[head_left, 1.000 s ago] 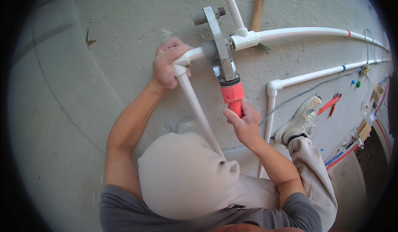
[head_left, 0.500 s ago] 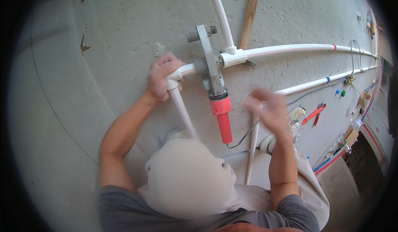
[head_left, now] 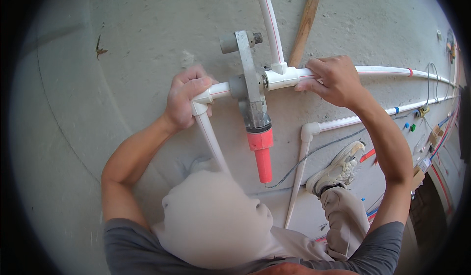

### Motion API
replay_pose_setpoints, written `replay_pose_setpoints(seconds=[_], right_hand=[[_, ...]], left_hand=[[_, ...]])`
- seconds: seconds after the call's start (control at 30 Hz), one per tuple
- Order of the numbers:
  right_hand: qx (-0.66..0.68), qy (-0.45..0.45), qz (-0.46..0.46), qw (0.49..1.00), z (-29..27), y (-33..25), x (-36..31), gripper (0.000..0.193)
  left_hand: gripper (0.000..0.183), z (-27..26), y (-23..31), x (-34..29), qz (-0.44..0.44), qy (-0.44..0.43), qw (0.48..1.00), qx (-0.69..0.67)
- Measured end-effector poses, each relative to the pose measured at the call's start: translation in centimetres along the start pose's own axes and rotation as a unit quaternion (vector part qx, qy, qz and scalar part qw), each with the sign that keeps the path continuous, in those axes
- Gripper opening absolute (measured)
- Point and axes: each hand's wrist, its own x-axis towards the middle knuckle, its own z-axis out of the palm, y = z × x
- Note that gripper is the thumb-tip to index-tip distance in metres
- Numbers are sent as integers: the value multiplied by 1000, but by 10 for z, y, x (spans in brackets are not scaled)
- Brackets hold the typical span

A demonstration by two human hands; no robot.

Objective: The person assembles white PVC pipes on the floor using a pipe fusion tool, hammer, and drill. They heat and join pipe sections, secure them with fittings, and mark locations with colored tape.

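Observation:
My left hand (head_left: 185,97) is wrapped round a white elbow fitting (head_left: 201,99). A short white pipe (head_left: 221,90) runs from that elbow into one side of a pipe welding tool (head_left: 254,91) with a grey metal head and a red handle (head_left: 263,164). On the tool's other side a white tee fitting (head_left: 281,77) meets the heating socket. My right hand (head_left: 333,78) is closed round the long white pipe (head_left: 378,70) just right of the tee. From the tee another pipe (head_left: 270,19) rises away from me, and a pipe (head_left: 212,137) descends from the elbow toward me.
A wooden stick (head_left: 306,22) lies beyond the tee. Nearer, a second white pipe (head_left: 343,122) ends in an elbow (head_left: 310,130). The tool's cord (head_left: 319,150) crosses the concrete floor (head_left: 147,39) by my shoe (head_left: 338,167). Red-handled cutters (head_left: 368,155) lie partly behind my right arm.
My right hand has moved from empty air beside the tool up to the long pipe and closed round it. My left hand stays on the elbow. The tool still sits between the fittings.

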Motion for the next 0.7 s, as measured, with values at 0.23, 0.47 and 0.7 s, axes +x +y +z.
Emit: replay_pose_setpoints(seconds=[0.23,0.47,0.7], right_hand=[[14,9,-17,1000,-13,-8,-3,54],[14,16,-22,1000,-16,-11,-3,54],[14,21,-13,1000,-16,-13,-6,51]], left_hand=[[23,8,11,-3,-10,-2,1000,16],[23,14,15,-7,-4,-10,999,36],[24,17,14,-5,3,-22,999,36]])
